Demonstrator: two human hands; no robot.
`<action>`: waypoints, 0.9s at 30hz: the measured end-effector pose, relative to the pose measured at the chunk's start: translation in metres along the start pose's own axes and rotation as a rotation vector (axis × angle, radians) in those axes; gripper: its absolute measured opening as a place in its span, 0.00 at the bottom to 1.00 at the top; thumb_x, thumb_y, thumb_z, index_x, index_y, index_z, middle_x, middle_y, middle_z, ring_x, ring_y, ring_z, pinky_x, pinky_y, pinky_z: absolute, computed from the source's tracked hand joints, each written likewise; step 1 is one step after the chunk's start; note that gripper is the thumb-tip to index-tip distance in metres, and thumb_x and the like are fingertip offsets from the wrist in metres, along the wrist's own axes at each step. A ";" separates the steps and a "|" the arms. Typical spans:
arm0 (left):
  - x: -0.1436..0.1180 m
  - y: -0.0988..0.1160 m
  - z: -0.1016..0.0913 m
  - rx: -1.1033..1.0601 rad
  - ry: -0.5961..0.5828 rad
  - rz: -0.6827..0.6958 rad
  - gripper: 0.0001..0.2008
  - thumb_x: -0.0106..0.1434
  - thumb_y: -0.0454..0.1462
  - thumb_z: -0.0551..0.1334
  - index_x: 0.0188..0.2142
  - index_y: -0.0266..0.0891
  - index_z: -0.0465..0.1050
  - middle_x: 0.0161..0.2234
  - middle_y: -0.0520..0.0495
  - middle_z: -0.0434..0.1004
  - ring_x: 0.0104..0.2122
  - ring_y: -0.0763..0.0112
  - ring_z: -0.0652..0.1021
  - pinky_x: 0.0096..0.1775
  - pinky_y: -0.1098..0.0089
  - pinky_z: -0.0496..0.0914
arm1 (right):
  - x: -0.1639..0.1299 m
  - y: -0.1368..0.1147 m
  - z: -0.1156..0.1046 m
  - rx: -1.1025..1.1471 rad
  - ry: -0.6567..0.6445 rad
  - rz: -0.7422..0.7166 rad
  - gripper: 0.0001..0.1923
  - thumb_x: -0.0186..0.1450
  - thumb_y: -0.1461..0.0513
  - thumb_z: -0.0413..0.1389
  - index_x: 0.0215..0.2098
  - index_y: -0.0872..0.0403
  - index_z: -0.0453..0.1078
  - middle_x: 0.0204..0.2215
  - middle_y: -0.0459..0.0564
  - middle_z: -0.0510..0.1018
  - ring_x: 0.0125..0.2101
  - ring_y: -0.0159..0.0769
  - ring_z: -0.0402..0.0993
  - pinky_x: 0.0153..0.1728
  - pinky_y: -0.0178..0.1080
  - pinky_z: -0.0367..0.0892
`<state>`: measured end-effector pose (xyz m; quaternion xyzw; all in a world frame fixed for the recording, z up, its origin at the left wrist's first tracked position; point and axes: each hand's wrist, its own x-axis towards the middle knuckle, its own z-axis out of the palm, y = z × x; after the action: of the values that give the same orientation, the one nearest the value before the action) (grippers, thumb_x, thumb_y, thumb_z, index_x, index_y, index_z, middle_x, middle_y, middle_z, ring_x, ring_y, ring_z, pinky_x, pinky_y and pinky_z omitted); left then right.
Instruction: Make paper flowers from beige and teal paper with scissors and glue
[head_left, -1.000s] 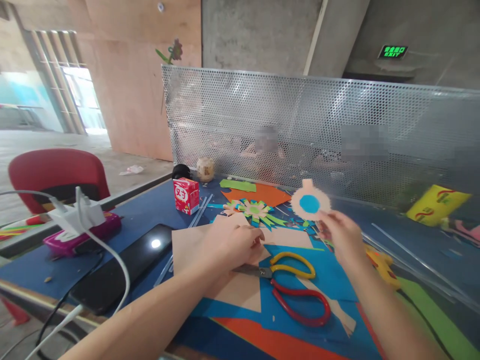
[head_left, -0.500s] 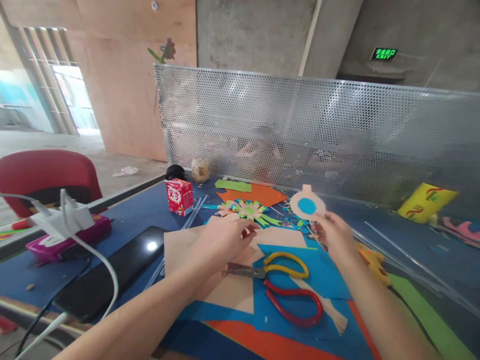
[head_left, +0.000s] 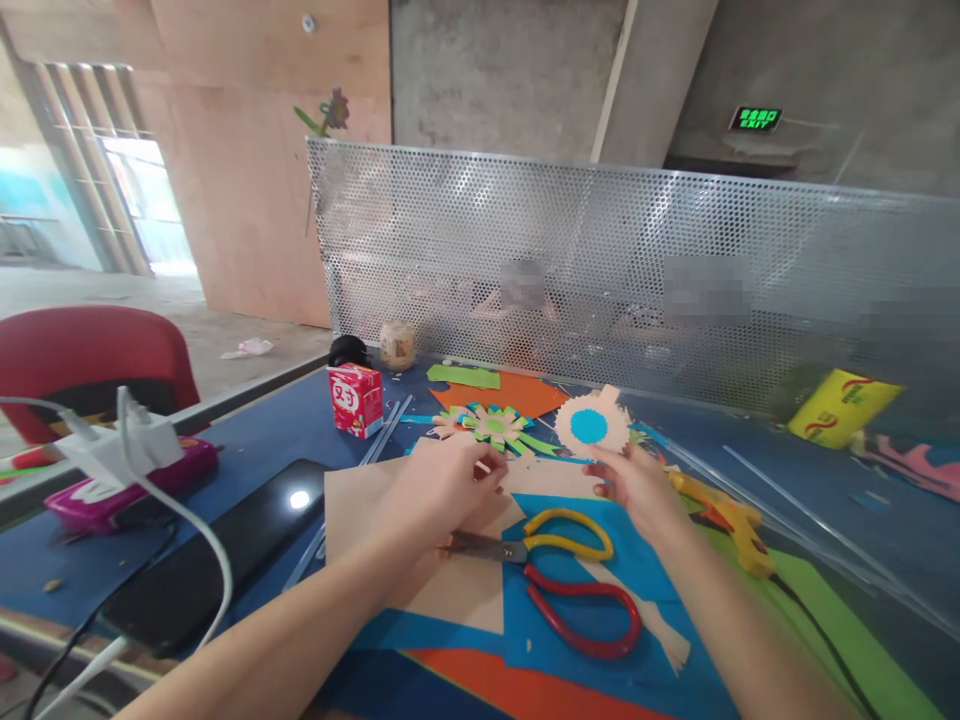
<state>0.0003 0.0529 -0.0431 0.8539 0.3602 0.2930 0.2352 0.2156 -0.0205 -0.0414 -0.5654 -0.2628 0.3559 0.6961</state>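
Observation:
My right hand (head_left: 637, 490) pinches a cream paper flower (head_left: 568, 428) by its lower edge. This flower has a fringed rim, a blue round centre (head_left: 589, 426) and a small tab on top. Left of it, my left hand (head_left: 450, 480) hovers over cream paper (head_left: 465, 590) with its fingers curled together; what they hold, if anything, is hidden. Just below that hand lie scissors (head_left: 514, 550) with one yellow and one red handle, resting on the cream and blue paper (head_left: 600, 510). Behind my hands, a layered green, blue and cream paper flower (head_left: 495, 425) lies on the table.
A yellow glue gun (head_left: 739, 530) with a cord lies right of my right arm. Clear sticks (head_left: 780, 495) lie farther right, near a yellow roll (head_left: 844, 408). At left are a red box (head_left: 356, 400), a black power bank (head_left: 217, 550) and cables. A perforated metal screen (head_left: 450, 220) stands behind.
My right hand has moved left and slightly down with the paper flower, bringing it nearer my left hand. The flower has tilted a little. My left hand stays nearly in place.

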 end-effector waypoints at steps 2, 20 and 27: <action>-0.003 0.005 -0.003 0.155 0.010 0.084 0.10 0.58 0.43 0.58 0.30 0.45 0.76 0.28 0.51 0.79 0.30 0.69 0.77 0.34 0.73 0.67 | -0.003 -0.001 0.002 0.018 -0.007 0.022 0.18 0.42 0.65 0.63 0.29 0.53 0.62 0.21 0.40 0.73 0.19 0.33 0.75 0.10 0.28 0.60; -0.005 0.013 -0.006 0.308 -0.023 0.137 0.09 0.57 0.43 0.58 0.32 0.48 0.78 0.29 0.50 0.78 0.34 0.66 0.74 0.38 0.72 0.66 | -0.009 -0.004 0.008 0.048 -0.057 0.083 0.11 0.47 0.68 0.54 0.26 0.52 0.57 0.16 0.38 0.68 0.18 0.36 0.76 0.10 0.28 0.61; 0.000 0.016 -0.008 0.089 -0.039 0.157 0.11 0.57 0.48 0.58 0.30 0.51 0.78 0.39 0.53 0.78 0.37 0.66 0.75 0.37 0.72 0.67 | -0.017 -0.003 0.015 -0.054 -0.150 0.094 0.12 0.49 0.67 0.58 0.31 0.52 0.62 0.21 0.42 0.74 0.20 0.35 0.76 0.10 0.28 0.61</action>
<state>0.0028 0.0439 -0.0274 0.8947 0.3000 0.2775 0.1804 0.1944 -0.0259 -0.0342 -0.5674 -0.2966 0.4224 0.6416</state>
